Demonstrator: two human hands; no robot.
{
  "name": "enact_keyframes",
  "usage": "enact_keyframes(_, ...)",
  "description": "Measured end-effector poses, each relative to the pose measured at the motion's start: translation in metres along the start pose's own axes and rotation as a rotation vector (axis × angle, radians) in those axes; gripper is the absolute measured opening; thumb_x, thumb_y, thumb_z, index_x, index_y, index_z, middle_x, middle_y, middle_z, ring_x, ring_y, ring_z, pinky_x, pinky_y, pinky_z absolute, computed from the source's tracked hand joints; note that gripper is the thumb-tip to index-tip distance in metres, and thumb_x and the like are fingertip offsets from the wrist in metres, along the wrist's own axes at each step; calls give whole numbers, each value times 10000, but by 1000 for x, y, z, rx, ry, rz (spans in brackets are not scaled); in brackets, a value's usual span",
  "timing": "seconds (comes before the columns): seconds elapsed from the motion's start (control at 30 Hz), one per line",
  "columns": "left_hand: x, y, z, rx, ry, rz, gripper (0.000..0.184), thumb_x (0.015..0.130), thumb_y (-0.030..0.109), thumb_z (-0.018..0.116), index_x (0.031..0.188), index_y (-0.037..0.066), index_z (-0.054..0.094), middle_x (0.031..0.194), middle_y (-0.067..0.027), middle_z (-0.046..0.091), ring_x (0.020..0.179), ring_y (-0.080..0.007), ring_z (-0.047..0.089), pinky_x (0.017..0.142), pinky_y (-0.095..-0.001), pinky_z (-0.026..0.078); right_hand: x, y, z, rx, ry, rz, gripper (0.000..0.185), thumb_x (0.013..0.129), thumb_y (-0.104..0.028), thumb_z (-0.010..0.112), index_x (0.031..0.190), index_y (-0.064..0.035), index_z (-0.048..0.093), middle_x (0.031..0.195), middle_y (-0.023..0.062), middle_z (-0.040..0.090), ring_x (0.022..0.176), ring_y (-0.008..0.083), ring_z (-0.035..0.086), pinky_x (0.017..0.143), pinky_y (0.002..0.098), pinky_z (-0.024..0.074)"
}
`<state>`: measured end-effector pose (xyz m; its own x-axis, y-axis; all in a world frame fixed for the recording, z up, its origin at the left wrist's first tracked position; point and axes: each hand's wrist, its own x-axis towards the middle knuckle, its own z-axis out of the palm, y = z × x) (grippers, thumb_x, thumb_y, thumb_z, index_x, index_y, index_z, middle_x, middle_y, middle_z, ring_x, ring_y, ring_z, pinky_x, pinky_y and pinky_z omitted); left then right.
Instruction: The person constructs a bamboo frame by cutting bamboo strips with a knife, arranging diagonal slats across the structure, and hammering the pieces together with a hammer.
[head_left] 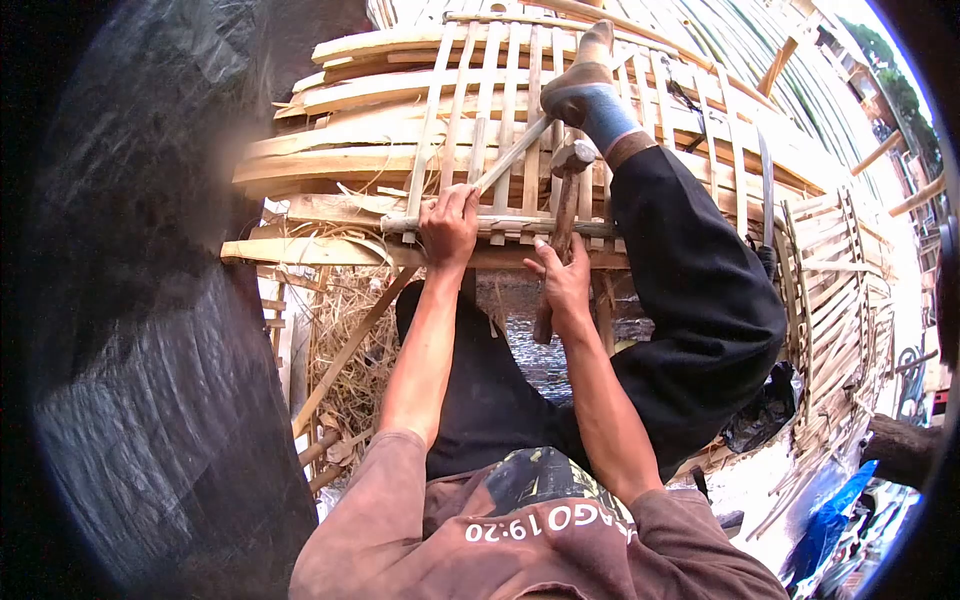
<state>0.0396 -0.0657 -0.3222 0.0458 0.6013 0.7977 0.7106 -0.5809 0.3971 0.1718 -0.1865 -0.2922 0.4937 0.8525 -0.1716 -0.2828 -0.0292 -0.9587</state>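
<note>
My left hand is closed with fingers pinched round the lower end of a thin bamboo slat, which slants up to the right toward my socked foot. A round crossbar passes at that hand, its left end sticking out beyond my wrist. In my right hand is a hammer, gripped by its wooden handle, its metal head pointing away from me. Upright slats stand side by side along the crossbar, forming a frame; part of it is hidden behind the hammer and my leg.
Stacked split bamboo planks lie under the frame. A long blade stands right of my leg. Dark plastic sheeting hangs at left. Straw-like shavings fill the space below, and a slatted bamboo panel is at right.
</note>
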Motion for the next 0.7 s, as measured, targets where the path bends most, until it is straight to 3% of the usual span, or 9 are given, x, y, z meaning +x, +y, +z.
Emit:
enact_keyframes(0.07,0,1,0,-10,4,-3,107,891,202,664,905,97,681,888,-36,695,775,-233,648,703,-353,446,2,1,-2,23,24,26,487,884,-142,685,1268,38,446,1076,89,558,966,162,587,847,291,549)
enact_keyframes(0.2,2,-2,2,-14,0,10,102,885,197,669,903,97,680,883,-35,696,772,-225,650,702,-351,446,5,3,-3,66,12,13,489,878,-145,691,1263,35,448,1083,86,556,959,154,586,868,296,542)
enact_keyframes(0.3,1,-1,4,-8,8,7,103,884,199,670,904,98,679,880,-33,696,765,-224,647,696,-351,445,11,7,-2,80,12,-20,456,873,-141,692,1242,21,478,1058,82,563,953,146,580,845,276,523)
enact_keyframes(0.4,4,-1,5,-23,18,6,106,885,205,670,904,101,681,871,-33,693,750,-231,642,687,-355,443,12,3,1,-86,16,-92,338,878,-137,677,1160,-9,541,918,30,582,841,109,532,775,248,433)
enact_keyframes(0.53,16,-4,14,-23,20,10,117,884,220,672,897,106,695,853,-38,687,723,-247,634,676,-361,444,15,-13,11,-89,27,-152,294,879,-144,672,1113,-13,551,870,3,566,792,92,498,743,256,409)
enact_keyframes(0.7,18,-5,22,-38,9,-16,142,895,250,656,898,117,706,847,-42,690,706,-258,629,673,-369,447,36,-5,1,-124,30,-72,226,870,-142,674,1025,-24,560,857,2,558,783,91,501,732,254,411)
